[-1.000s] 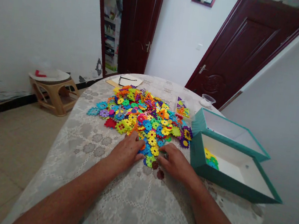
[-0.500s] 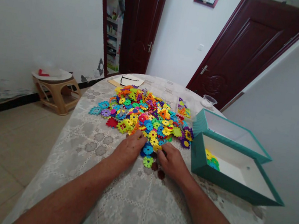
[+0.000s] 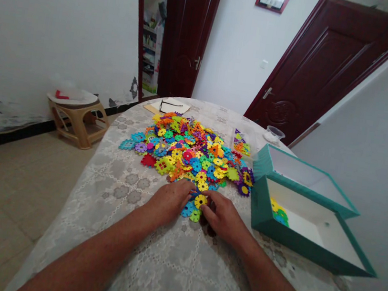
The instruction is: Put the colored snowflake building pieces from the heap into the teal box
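Observation:
A big heap of colourful flower-shaped plastic discs (image 3: 179, 150) covers the middle of the table. At its near edge, my left hand (image 3: 174, 199) has its fingers bent together at a dark blue disc (image 3: 195, 194), partly hidden by the fingertips. My right hand (image 3: 223, 213) comes from the other side, index finger and thumb closed at the edge of a yellow disc (image 3: 200, 201). Just below lie a light blue disc (image 3: 187, 209) and a green disc (image 3: 195, 215). Dark brown discs (image 3: 211, 231) sit under my right hand, mostly in its shadow.
On the right stands an open green box (image 3: 313, 246) with a few discs inside, its lid (image 3: 315, 182) behind it. A clear plastic tub (image 3: 275, 133) is at the far edge. Glasses (image 3: 170, 105) rest on paper at the back. A stool (image 3: 78, 119) stands left of the table.
Both hands have drawn closer together. The light blue disc has shifted down and left, and a yellow disc now shows face-up between my hands. The view has tilted slightly.

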Demonstrator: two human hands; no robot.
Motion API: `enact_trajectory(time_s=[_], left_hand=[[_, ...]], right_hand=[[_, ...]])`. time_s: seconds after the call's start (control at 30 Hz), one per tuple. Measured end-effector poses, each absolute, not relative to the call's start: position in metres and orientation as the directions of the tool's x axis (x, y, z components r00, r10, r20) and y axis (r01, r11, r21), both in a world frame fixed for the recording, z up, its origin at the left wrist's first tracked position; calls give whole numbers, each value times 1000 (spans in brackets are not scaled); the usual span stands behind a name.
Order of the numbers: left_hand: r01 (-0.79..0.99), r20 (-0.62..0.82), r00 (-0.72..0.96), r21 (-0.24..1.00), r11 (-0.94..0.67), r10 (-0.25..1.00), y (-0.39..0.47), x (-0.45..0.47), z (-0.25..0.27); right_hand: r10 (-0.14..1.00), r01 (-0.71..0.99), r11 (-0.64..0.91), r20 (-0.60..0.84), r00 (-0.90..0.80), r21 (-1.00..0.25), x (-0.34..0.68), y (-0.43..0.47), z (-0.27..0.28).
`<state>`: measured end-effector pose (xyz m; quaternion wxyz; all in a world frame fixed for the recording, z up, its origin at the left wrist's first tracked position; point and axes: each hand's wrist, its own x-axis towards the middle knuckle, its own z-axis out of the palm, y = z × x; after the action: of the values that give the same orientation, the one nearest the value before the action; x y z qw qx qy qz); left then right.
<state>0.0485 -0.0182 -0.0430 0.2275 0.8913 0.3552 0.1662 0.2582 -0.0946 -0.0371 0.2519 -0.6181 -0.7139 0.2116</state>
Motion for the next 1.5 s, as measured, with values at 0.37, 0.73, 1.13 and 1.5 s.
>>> enact_trajectory(time_s=[0.37,0.73,1.13,1.5], left_hand=[[469,101,715,665,-582,691,-27,49,-32],[532,42,782,474,-701,622,-20,20,-18],[684,-91,697,380,-622,711,-39,46,-21],[643,-77,726,429,-635,684,-31,42,-26]], right_hand=[[953,797,288,245,-181,-531,252,-92,-45],[994,738,71,-12,-107,-671,288,-99,-14],[976,713,39,-128,-179,-700,273,-108,-16],[968,804,190,-31,-251,-563,251,-105,-25]])
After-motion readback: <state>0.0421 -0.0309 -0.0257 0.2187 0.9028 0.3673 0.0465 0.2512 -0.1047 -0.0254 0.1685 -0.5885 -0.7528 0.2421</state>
